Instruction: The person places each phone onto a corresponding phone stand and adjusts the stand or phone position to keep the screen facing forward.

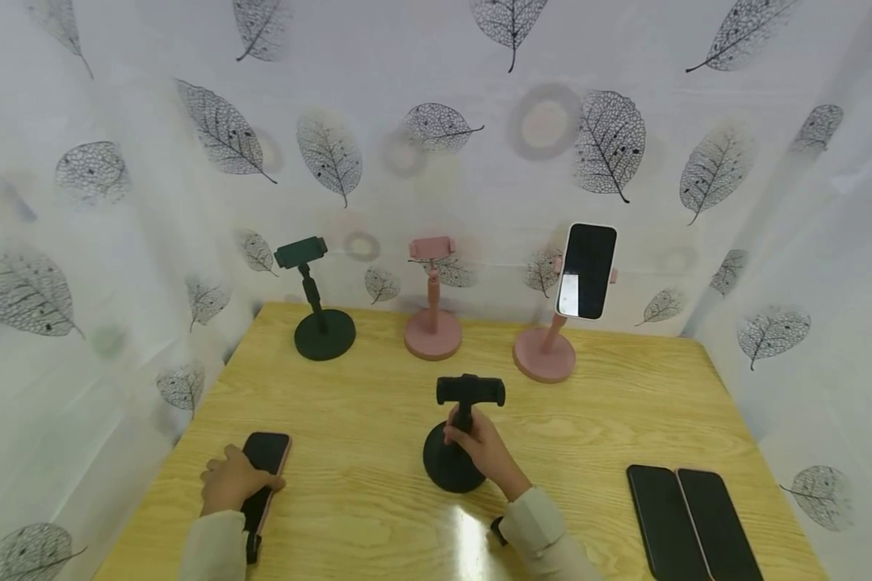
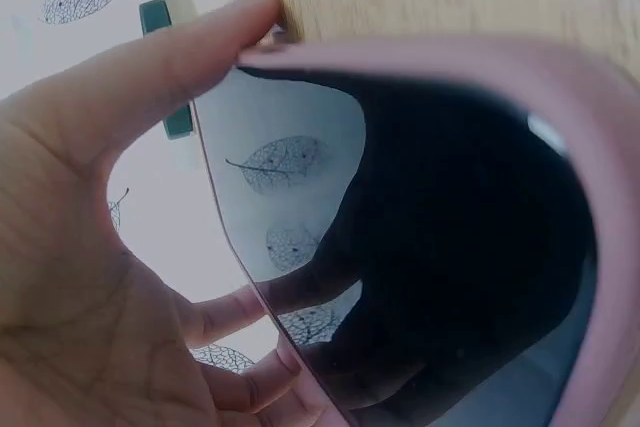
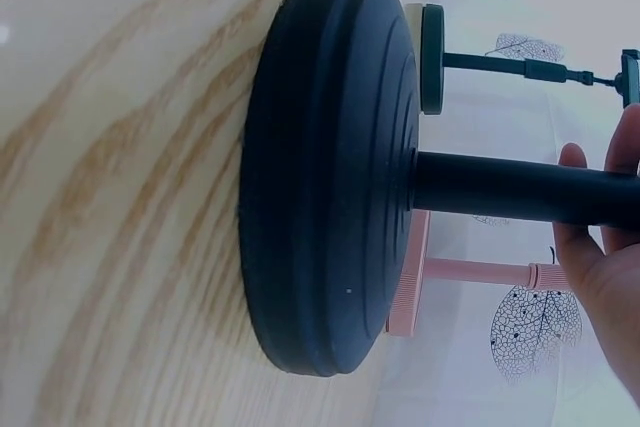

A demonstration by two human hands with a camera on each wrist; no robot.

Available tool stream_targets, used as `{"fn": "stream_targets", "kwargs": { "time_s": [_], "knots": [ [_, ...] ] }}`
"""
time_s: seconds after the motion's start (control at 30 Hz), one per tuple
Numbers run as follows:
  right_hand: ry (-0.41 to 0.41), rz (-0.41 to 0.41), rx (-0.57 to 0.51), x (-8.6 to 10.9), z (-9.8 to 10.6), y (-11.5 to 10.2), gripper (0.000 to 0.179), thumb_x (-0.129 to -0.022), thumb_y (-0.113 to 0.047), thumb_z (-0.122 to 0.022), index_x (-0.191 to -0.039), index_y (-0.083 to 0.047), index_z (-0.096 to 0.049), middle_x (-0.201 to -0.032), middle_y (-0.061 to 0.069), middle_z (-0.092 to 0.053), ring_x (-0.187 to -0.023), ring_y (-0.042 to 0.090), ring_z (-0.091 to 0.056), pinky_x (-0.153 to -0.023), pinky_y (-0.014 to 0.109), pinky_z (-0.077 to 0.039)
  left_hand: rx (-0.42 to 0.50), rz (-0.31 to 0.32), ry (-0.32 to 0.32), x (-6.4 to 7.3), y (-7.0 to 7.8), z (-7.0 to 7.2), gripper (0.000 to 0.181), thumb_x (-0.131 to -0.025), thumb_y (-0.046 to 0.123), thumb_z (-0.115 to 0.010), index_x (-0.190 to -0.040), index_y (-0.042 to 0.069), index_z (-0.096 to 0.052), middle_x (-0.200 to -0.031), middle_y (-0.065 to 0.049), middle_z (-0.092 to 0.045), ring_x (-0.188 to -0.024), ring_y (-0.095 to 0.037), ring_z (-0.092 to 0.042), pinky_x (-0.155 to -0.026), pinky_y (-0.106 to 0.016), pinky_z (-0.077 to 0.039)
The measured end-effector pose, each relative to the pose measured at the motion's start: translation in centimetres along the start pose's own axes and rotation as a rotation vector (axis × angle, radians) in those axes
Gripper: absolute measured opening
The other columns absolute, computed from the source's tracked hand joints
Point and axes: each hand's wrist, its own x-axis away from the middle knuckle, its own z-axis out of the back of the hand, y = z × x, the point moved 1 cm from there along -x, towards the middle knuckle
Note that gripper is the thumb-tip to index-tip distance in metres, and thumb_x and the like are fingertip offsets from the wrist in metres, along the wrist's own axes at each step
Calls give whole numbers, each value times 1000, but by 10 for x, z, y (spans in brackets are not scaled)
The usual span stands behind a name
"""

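Note:
At the left of the table, my left hand holds a smartphone with a pink edge and a dark screen. In the left wrist view the thumb lies on one edge of the phone and the fingertips on another. My right hand grips a black phone stand by its stem, below the cradle. The cradle holds no phone. Seen from the right wrist, the stand's round base is close over the wood, the stem between thumb and fingers.
Along the back stand a dark green phone stand, a pink stand, and another pink stand bearing a white-edged phone. Two dark phones lie side by side at the front right. A leaf-patterned curtain surrounds the table.

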Motion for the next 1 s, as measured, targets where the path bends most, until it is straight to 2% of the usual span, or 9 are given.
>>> {"fn": "stream_targets", "kwargs": {
  "time_s": [0.17,0.33,0.5,0.7,0.8,0.93,1.0],
  "knots": [
    [8,2,-1,0,0,1,10,-92,4,-52,-96,12,-48,-85,34,-56,-76,4,-58,-74,30,-53,26,18,12,-3,5,-3,111,-61,40,-85,-123,-24,-20,-109,-48,-28,-104,-63,-37,-86,-64,-41],
    [9,3,-4,0,0,1,9,-92,4,-52,-96,11,-48,-84,33,-56,-76,3,-58,-74,31,-53,27,-10,0,-4,9,-5,104,-63,34,-83,-121,-27,-22,-109,-49,-28,-98,-57,-45,-86,-59,-45],
    [9,3,-20,1,1,2,10,-92,5,-51,-96,13,-47,-85,37,-54,-76,2,-57,-74,29,-53,26,-8,-32,-6,11,-7,104,-66,33,-82,-122,-27,-19,-117,-52,-34,-107,-59,-44,-92,-59,-41],
    [21,-7,-11,0,0,2,11,-92,4,-51,-96,13,-47,-84,33,-56,-75,1,-57,-73,26,-52,93,9,-60,-5,13,-8,102,-69,26,-80,-124,-25,-10,-116,-53,-32,-107,-60,-43,-93,-61,-40],
    [20,-11,-18,0,0,0,12,-92,4,-51,-97,14,-47,-85,34,-55,-76,2,-57,-74,27,-53,94,-14,-68,-4,12,-8,112,-68,35,-81,-125,-25,-6,-116,-53,-31,-107,-61,-42,-92,-61,-40],
    [19,1,-20,1,-1,-1,11,-92,5,-51,-97,14,-46,-85,35,-55,-75,2,-57,-73,29,-53,88,-69,-65,-1,10,-8,130,-60,58,-81,-125,-26,-6,-114,-54,-32,-106,-61,-42,-91,-61,-40],
    [20,6,-24,1,-1,1,11,-92,6,-51,-97,14,-46,-85,36,-54,-75,3,-57,-73,29,-53,97,-88,-51,0,11,-8,130,-59,58,-82,-124,-26,-7,-113,-54,-32,-105,-61,-43,-91,-62,-40]
  ]
}}
